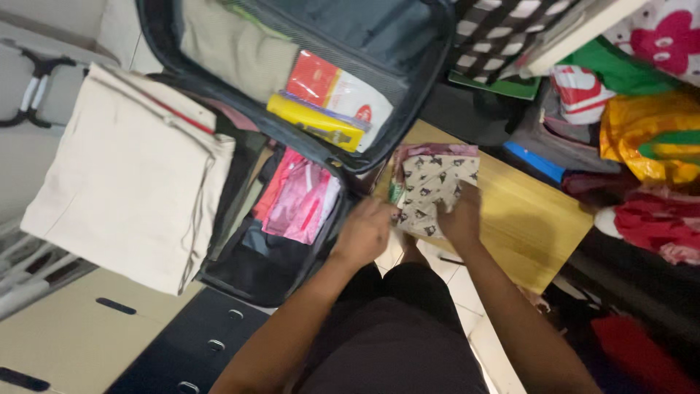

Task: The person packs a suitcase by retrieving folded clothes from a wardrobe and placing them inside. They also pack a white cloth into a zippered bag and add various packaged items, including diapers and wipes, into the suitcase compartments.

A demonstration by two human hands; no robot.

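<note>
Folded patterned cloth [432,191]: on yellow tabletop [536,222], centre frame. Left hand [364,232] at its 8 o'clock edge, right hand [461,215] at 4 o'clock; both grips closed on cloth. Open suitcase [292,138] at 9 o'clock; cream bag [124,175] beyond.

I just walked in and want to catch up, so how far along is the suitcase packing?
Already in: the open suitcase holds pink packets, a yellow box and a red and white packet under the lid's mesh; a cream bag lies across one side. In hand: left hand and right hand grip a patterned cloth beside the case. Left: that cloth is still outside.
</note>
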